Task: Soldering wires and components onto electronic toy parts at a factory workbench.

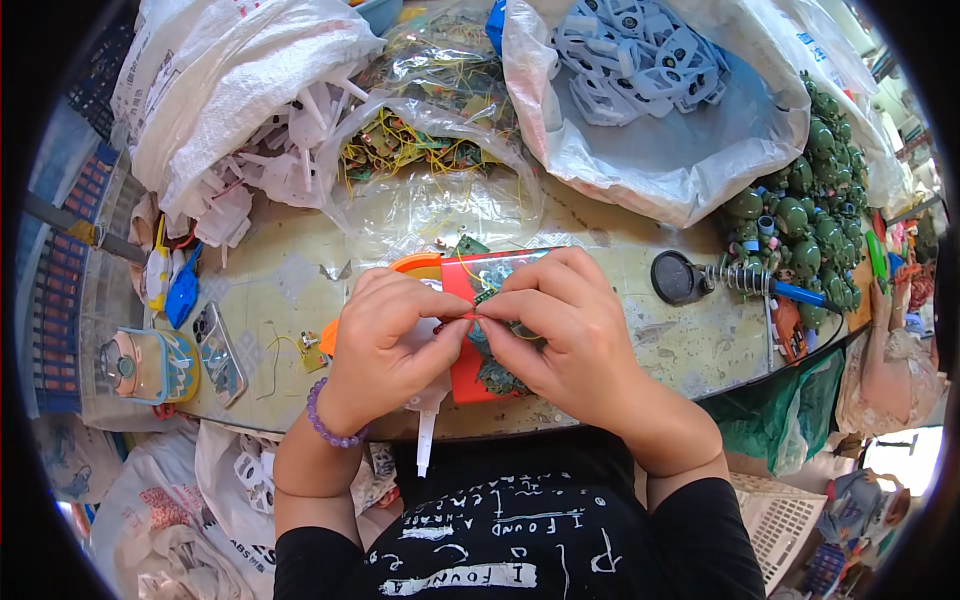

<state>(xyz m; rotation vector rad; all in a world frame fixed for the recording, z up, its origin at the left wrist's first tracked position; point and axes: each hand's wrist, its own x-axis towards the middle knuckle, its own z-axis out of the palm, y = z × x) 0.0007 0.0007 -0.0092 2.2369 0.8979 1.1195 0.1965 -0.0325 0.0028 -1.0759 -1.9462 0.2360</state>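
Note:
My left hand (390,335), a beaded purple bracelet at its wrist, and my right hand (565,320) meet over the middle of the table. Thumb and forefinger of each are pinched together on a thin red wire (473,316). Right beside the fingertips is a small green circuit board (486,296) with a yellow wire. Below the hands lies a red tray (462,385) holding dark green pieces. A white plastic part with a long stem (425,435) juts past the table edge under my left hand. Behind that hand shows an orange ring-shaped thing (415,264), partly hidden.
A clear bag of wired circuit boards (420,150) lies ahead, between a sack of white plastic parts (250,80) and an open sack of pale frames (660,180). A soldering iron (805,294) rests in its coiled stand at right, near green round parts (810,210). At left are a phone (220,350) and cup (150,365).

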